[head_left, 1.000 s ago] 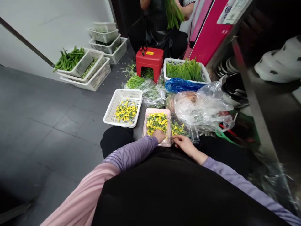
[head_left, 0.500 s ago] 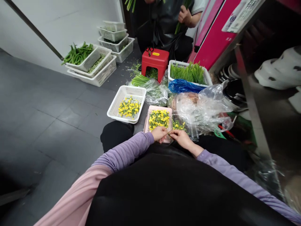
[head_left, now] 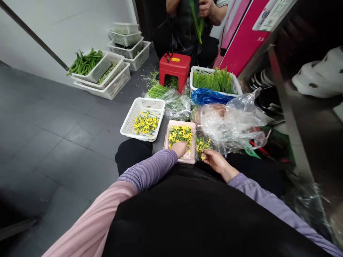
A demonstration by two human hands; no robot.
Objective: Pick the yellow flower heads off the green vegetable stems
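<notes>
My left hand [head_left: 179, 149] is lowered into a pink tray [head_left: 190, 157] in front of my lap. Its fingers are curled down among yellow-flowered green sprigs [head_left: 180, 134], and whatever they hold is hidden. Just right of the tray, my right hand [head_left: 215, 160] has thumb and fingers drawn together around a yellow flower sprig [head_left: 203, 156]. It is at the near edge of a smaller heap of the same sprigs [head_left: 203, 143], beside clear plastic. More yellow flowers [head_left: 146, 123] lie in a white perforated basket [head_left: 128, 121] to the left.
Opposite me, a person [head_left: 206, 9] holds long green stalks behind a red stool [head_left: 175, 64]. A basket of green stalks [head_left: 214, 81], a blue bag [head_left: 209, 96] and clear plastic bags [head_left: 222, 123] are at right. Baskets with green peppers [head_left: 87, 62] stand left; a metal shelf [head_left: 289, 117] borders the right.
My hands, close together over the tray's near edge before, have separated. The left went forward into the flowers; the right moved right and down to the smaller heap. The other person's stalks now hang lower.
</notes>
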